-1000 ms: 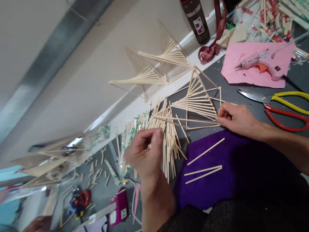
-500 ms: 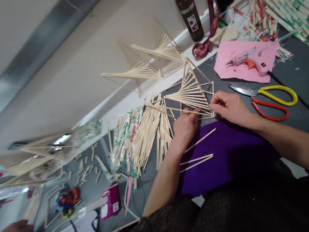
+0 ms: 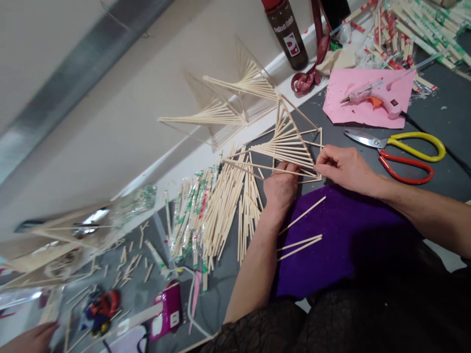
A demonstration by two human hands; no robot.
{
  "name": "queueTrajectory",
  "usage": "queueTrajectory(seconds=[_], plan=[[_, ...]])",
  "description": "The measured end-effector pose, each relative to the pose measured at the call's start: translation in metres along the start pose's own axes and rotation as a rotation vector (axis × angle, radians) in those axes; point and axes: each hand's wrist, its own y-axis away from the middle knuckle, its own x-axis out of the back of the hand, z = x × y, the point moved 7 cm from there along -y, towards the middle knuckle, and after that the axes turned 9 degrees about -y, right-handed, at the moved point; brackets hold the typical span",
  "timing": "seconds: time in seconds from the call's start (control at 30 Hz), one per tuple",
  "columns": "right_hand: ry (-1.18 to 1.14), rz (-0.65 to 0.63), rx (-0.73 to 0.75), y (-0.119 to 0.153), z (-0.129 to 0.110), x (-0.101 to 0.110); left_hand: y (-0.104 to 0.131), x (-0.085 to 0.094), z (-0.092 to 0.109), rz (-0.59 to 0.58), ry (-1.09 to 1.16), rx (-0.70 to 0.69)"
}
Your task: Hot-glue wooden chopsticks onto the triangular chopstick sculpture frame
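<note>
A frame of glued wooden chopsticks (image 3: 285,142), with a fan of sticks twisting across it, stands on the grey table in front of me. My left hand (image 3: 281,189) reaches in at its near side, fingers curled behind the long front stick; their tips are partly hidden. At the frame's right corner my right hand (image 3: 342,166) pinches the end of a chopstick, thumb and forefinger together. Under my wrists lies a purple cloth (image 3: 331,255) with a few loose chopsticks (image 3: 303,214) on it. Left of the frame is a pile of bare chopsticks (image 3: 224,211).
Red-and-yellow-handled scissors (image 3: 382,144) and a glue gun (image 3: 382,98) on pink paper (image 3: 338,83) lie at right. Behind are a bottle (image 3: 289,39) and finished stick models (image 3: 235,88) by the wall. Another person's hand (image 3: 33,338) shows at lower left.
The view has shifted slightly. My left fingers, earlier stretched out along the lower sticks, are now drawn back and curled behind the front stick. My right hand stays at the corner.
</note>
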Motion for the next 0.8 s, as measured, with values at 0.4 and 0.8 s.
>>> queueTrajectory(seconds=[0.4,0.8], plan=[[0.561,-0.216,-0.170,-0.001,0.021,-0.012,-0.002,-0.004,-0.005,0.037,0.011,0.041],[0.696,-0.264,-0.143,-0.005,0.028,-0.027,-0.005,-0.003,-0.009,0.076,0.117,0.081]])
